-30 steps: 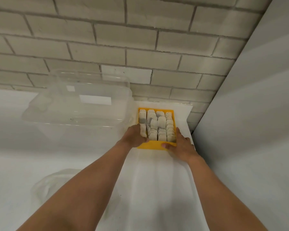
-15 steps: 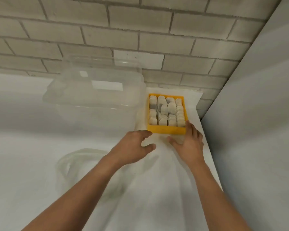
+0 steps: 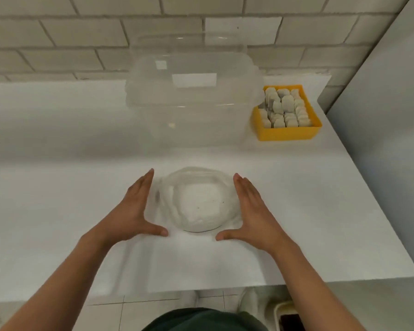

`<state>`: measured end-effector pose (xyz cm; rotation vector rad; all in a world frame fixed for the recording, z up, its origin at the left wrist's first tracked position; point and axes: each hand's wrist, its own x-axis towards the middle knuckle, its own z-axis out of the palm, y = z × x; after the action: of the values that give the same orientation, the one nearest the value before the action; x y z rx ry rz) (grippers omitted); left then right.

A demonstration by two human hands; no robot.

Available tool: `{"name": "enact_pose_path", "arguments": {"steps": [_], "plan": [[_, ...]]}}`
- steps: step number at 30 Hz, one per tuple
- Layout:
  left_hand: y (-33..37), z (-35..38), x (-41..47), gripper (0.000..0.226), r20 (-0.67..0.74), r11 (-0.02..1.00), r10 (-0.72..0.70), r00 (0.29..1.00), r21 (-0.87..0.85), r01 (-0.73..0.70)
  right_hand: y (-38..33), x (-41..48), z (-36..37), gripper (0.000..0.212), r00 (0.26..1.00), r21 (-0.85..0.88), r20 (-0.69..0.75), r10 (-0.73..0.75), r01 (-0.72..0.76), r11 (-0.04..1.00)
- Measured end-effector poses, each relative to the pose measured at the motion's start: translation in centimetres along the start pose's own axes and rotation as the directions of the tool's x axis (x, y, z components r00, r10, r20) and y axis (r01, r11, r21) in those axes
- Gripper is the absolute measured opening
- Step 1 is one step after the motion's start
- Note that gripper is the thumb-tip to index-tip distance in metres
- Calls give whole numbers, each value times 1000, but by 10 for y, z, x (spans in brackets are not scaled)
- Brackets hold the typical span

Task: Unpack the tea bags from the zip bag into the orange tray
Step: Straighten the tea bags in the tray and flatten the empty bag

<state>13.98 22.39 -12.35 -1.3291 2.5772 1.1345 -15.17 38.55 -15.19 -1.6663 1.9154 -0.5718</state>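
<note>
The clear zip bag lay crumpled and looked empty on the white counter. The left hand and right hand flanked it, fingers straight, thumbs spread, holding nothing. Well apart, at the back right, pale tea bags stood packed in the orange tray, beside a clear tub.

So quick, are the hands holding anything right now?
Left hand: open, fingers straight, left of the zip bag, holding nothing.
Right hand: open, fingers straight, right of the bag, holding nothing.

Both arms out fwd, left hand & right hand flat, fingers straight, thumbs pointing inward.
</note>
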Motion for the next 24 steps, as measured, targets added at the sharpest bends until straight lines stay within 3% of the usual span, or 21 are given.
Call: {"name": "enact_pose_path", "arguments": {"steps": [2, 5, 7, 10, 13, 17, 19, 22, 24], "plan": [[1, 8, 8, 151, -17, 986, 113, 993, -122, -115, -4, 0, 16, 127, 999, -6, -23, 28, -28, 1000], [21, 14, 14, 124, -60, 885, 310, 949, -346, -311, -9, -7, 33, 94, 995, -116, -104, 15, -27, 993], [28, 18, 18, 99, -93, 845, 320, 943, -422, -328, -17, -13, 38, 73, 988, -108, -143, 54, -70, 992], [39, 26, 23, 46, -111, 824, 276, 955, -485, -295, -31, -25, 42, 44, 948, 81, -258, 186, -171, 982], [55, 39, 28, 6, -94, 723, 247, 964, -645, -248, -41, -44, 44, 30, 867, 279, -432, 249, -134, 951], [95, 61, 30, 21, 0, 517, 308, 952, -840, -167, -65, -77, 31, 38, 728, 653, -511, 457, -18, 757], [119, 71, 25, 23, 69, 468, 368, 927, -876, -121, -69, -94, 24, 41, 663, 725, -541, 518, 55, 687], [154, 89, 13, 17, 139, 463, 484, 864, -878, -118, -71, -123, 6, 40, 620, 696, -583, 525, 47, 717], [178, 103, 1, 47, 220, 526, 576, 787, -837, -151, -65, -144, -4, 36, 625, 684, -583, 519, 32, 729]]}}
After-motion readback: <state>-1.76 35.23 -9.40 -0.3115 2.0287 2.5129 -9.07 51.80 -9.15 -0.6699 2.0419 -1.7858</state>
